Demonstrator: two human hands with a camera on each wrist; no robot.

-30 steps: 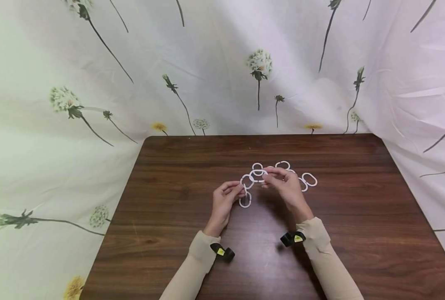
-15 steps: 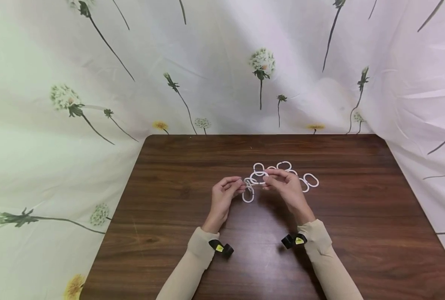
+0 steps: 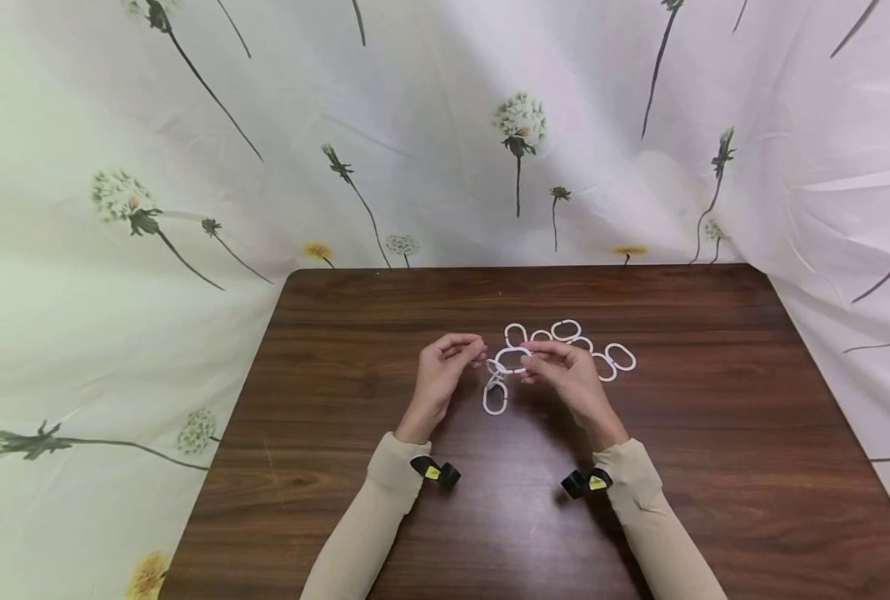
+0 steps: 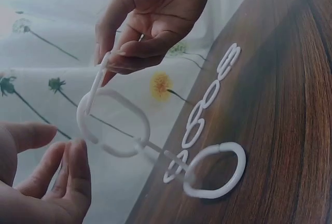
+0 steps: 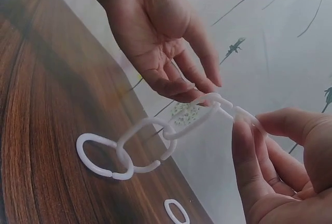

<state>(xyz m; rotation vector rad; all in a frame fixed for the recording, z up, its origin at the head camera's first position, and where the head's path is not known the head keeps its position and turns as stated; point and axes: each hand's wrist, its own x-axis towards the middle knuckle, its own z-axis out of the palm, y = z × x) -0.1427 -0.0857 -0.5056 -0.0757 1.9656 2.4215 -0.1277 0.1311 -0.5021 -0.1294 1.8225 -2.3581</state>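
My right hand (image 3: 571,382) pinches a white plastic oval C-link (image 4: 92,93) between thumb and fingertips. From this link a short chain hangs: a second link (image 4: 80,112) passes through it, then a blurred link, then a lower link (image 4: 244,168) close over the table. Each link has a small gap in its side. My left hand (image 3: 443,375) is just left of the chain and holds nothing. In the left wrist view its thumb and bent fingers (image 4: 79,169) stand apart, close to the second link.
Several more white links (image 3: 610,350) lie on the dark wood table (image 3: 340,400) behind and to the right of the right hand, partly hidden by it. A flower-printed cloth (image 3: 445,167) hangs behind the table's far edge and along its sides.
My left hand has let go of the link it pinched and drawn slightly left and away. The chain's left part has swung down under the right hand's link. The right hand has barely moved.
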